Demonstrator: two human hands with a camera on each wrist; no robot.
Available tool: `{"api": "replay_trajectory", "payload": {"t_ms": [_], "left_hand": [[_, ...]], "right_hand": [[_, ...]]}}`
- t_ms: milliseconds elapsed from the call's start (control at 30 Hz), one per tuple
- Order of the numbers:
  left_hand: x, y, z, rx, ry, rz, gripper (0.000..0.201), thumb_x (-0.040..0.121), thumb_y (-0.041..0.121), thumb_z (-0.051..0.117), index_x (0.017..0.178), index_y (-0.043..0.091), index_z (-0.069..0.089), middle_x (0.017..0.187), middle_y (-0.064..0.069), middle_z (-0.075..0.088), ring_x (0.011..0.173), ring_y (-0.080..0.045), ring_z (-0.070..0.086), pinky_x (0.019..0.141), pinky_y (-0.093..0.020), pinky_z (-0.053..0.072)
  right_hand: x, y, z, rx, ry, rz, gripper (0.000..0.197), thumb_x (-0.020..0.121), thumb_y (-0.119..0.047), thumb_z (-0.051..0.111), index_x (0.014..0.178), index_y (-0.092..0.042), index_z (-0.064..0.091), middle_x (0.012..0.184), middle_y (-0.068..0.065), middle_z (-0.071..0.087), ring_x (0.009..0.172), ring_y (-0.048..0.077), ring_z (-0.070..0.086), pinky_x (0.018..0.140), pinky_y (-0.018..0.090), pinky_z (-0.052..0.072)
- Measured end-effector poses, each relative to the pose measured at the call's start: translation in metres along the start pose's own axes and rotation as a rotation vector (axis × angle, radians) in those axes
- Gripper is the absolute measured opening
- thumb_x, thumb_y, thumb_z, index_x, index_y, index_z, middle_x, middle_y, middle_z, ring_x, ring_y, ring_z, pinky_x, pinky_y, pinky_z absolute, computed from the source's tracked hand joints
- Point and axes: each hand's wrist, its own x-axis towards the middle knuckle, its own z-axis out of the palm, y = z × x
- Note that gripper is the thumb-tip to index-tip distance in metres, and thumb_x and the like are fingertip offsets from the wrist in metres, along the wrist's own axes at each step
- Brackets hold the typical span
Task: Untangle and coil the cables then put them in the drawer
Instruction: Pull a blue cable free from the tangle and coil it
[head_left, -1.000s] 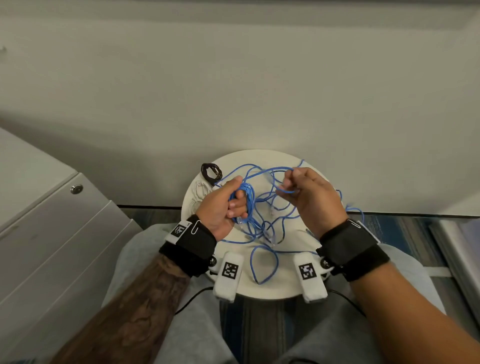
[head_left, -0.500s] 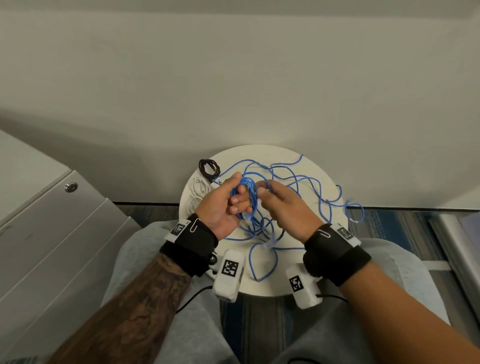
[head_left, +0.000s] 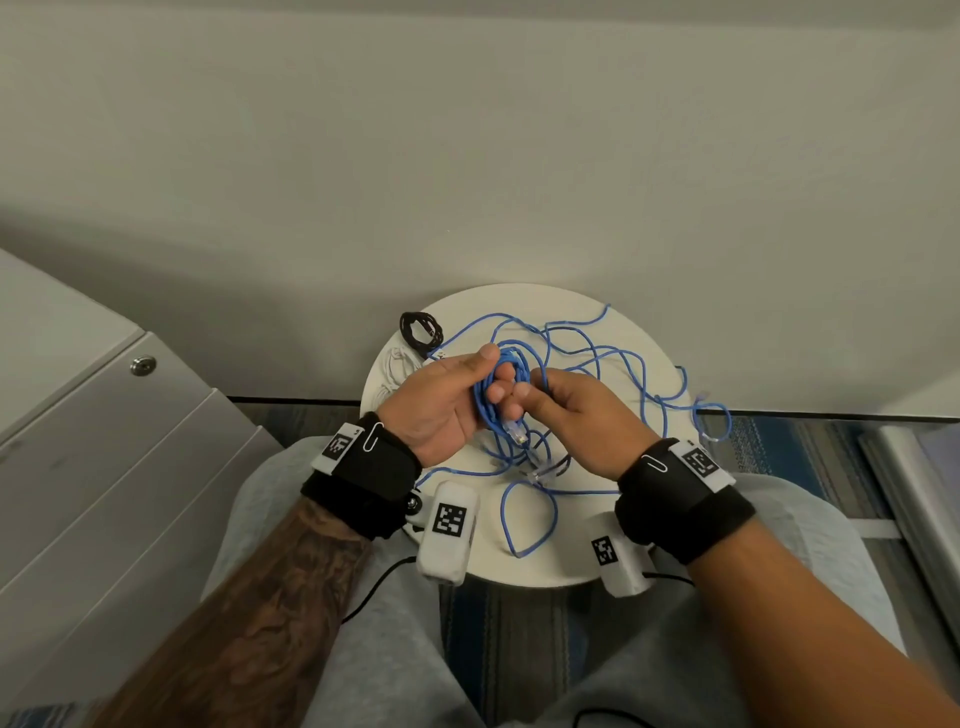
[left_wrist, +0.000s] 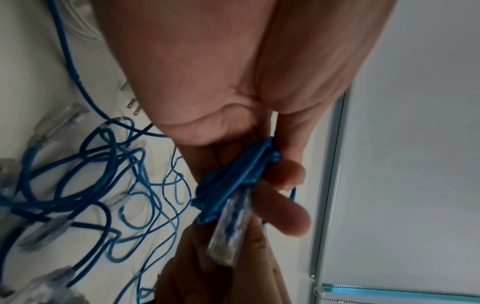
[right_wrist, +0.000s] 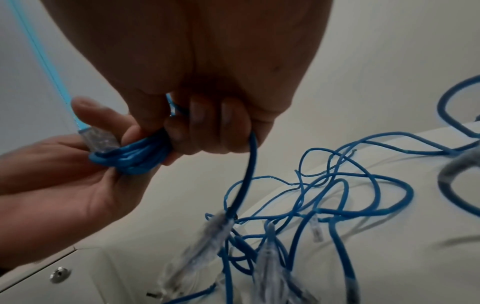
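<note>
Coiling is clearly what's going on here: the left hand (head_left: 447, 400) has its fingers curled round a small bundle of blue cable (head_left: 501, 395) wound into tight loops, clear plug (head_left: 518, 432) dangling off the bottom, probably so the loops can't spring open. The right hand (head_left: 576, 421) pinches a strand right next to that bundle and looks like it's feeding the next loop on. Both hover over the near half of the round table (head_left: 644, 540), with the loose blue tangle (head_left: 597, 364) sprawled from the middle out past the right edge. How many separate cables are in there, I honestly can't tell. By the far left edge sit a small black coil (head_left: 420, 328) and a white cable (head_left: 395, 366), half hidden behind the left hand. The drawer cabinet (head_left: 119, 467) off to the left looks closed.
</note>
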Motion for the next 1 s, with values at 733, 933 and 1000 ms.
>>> {"api": "replay_trajectory", "payload": {"t_ms": [733,933,1000], "left_hand": [[0.005,-0.001,-0.012,-0.192,0.305,0.168,0.023,0.103,0.027,0.044,0.081,0.019,0.047,0.062,0.004,0.028,0.055,-0.009,0.026,0.046,-0.017,0.032],[0.005,-0.003,-0.016,-0.169,0.27,0.226,0.026,0.105,0.025,0.039,0.125,0.029,0.054,0.068,0.004,0.037,0.058,-0.007,0.036,0.054,-0.022,0.032],[0.004,-0.003,-0.016,-0.143,0.274,0.255,0.029,0.105,0.023,0.037,0.127,0.026,0.055,0.068,0.004,0.037,0.057,-0.007,0.036,0.05,-0.019,0.034]], "right_hand": [[-0.001,0.021,-0.023,0.294,0.253,0.131,0.013,0.097,-0.019,0.063,0.093,-0.024,0.074,0.098,0.0,0.073,0.092,0.014,0.066,0.085,0.031,0.055],[-0.004,0.021,-0.022,0.199,0.282,0.175,0.015,0.097,-0.03,0.063,0.099,-0.021,0.075,0.092,0.001,0.073,0.077,0.01,0.067,0.065,0.025,0.053],[-0.003,0.023,-0.019,0.217,0.247,0.187,0.012,0.098,-0.024,0.062,0.1,-0.02,0.073,0.089,0.004,0.073,0.076,0.014,0.071,0.065,0.029,0.054]]}}
